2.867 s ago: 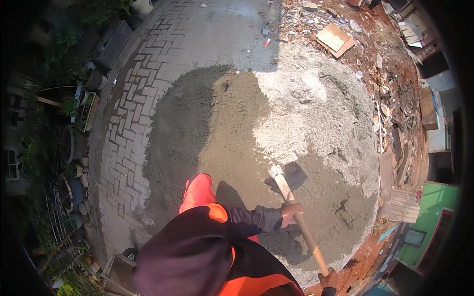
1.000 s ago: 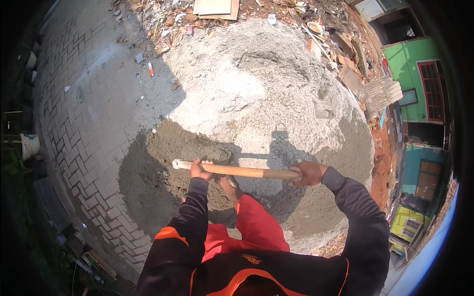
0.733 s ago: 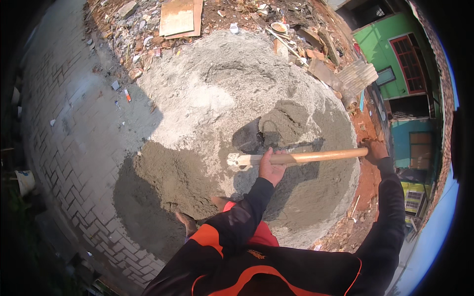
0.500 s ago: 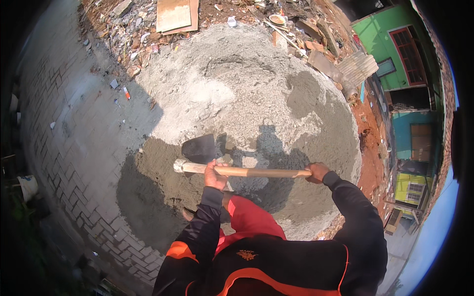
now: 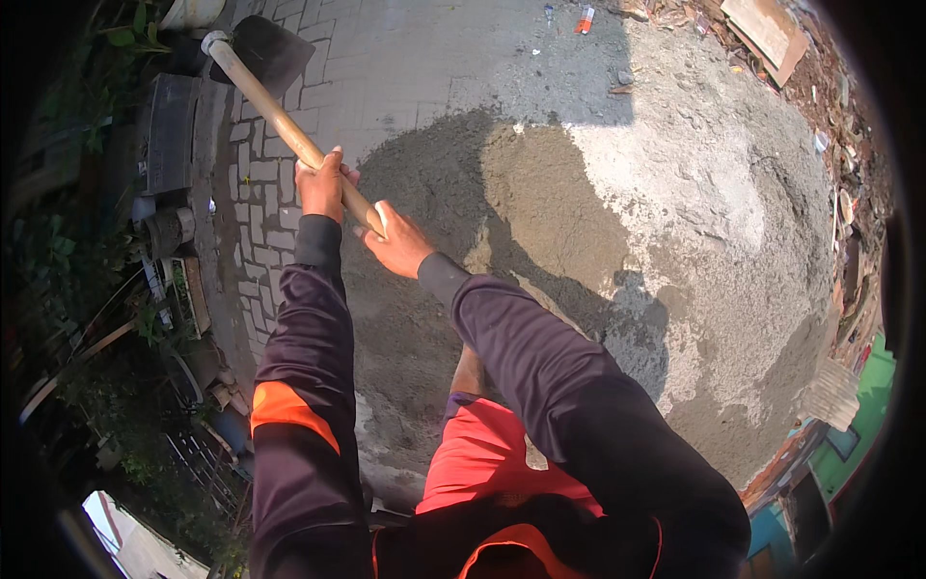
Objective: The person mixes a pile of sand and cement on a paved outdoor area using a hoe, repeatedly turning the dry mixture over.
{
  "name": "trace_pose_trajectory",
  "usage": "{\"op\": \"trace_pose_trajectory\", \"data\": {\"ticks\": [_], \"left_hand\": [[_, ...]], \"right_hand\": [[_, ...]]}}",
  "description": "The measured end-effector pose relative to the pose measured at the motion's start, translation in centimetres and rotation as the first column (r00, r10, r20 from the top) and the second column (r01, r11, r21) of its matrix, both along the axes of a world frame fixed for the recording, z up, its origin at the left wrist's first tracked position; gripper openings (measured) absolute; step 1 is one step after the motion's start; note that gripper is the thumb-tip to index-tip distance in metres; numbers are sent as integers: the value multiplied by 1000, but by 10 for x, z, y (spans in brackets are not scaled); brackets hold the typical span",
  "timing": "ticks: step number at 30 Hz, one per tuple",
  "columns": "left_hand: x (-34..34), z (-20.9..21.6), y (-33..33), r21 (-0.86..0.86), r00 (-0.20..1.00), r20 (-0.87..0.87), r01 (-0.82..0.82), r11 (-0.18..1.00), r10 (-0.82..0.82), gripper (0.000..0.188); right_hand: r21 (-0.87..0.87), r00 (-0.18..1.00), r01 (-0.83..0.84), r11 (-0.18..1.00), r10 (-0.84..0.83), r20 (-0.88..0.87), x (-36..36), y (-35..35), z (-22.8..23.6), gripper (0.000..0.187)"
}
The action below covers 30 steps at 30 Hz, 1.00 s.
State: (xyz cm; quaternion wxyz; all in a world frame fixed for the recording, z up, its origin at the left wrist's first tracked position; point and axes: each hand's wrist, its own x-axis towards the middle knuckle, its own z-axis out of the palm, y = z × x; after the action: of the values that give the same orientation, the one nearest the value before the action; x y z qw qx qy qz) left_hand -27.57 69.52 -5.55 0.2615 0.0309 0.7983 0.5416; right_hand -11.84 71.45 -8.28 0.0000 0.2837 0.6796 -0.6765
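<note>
red trousers (image 5: 473, 454) sit nearest on my feed, between 2 dark sleeves (image 5: 309, 338). the right hand (image 5: 397, 241) is wrapped round the butt end of a wooden-handled hoe (image 5: 275, 118); the left hand (image 5: 323, 185) is wrapped farther up the shaft, just beside it. i read both grips as pressed closed on the wood.

to the left i have a row of containers: a narrow box (image 5: 196, 294) with green showing beside it, then a dark trough (image 5: 172, 135) and a white pot (image 5: 193, 13). i cannot make out what they hold.

the hoe lies ahead and to the left, its long axis slanting from the right hand to the upper left. its dark blade (image 5: 273, 56) is at the far end, right of the shaft; i cannot tell whether it touches the ground.

grey mix (image 5: 550, 193) spreads below the arms, its left edge meeting block paving (image 5: 260, 227). beyond it i see open pavement (image 5: 415, 48), and rubble with a flat board (image 5: 765, 34) at the far right.
</note>
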Motion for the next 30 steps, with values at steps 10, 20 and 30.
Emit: {"op": "trace_pose_trajectory", "data": {"ticks": [10,20,30], "left_hand": [[199,-145,-94,-437,795,599,224,871,96,33],[522,-41,-34,50,-45,997,-220,974,-61,45],[565,-9,-30,-129,44,990,-93,987,134,26]], "right_hand": [[-132,769,-243,961,273,578,144,-41,-65,51],[40,460,-199,979,57,886,655,53,342,33],[-44,296,-105,994,73,952,710,-54,319,37]]}}
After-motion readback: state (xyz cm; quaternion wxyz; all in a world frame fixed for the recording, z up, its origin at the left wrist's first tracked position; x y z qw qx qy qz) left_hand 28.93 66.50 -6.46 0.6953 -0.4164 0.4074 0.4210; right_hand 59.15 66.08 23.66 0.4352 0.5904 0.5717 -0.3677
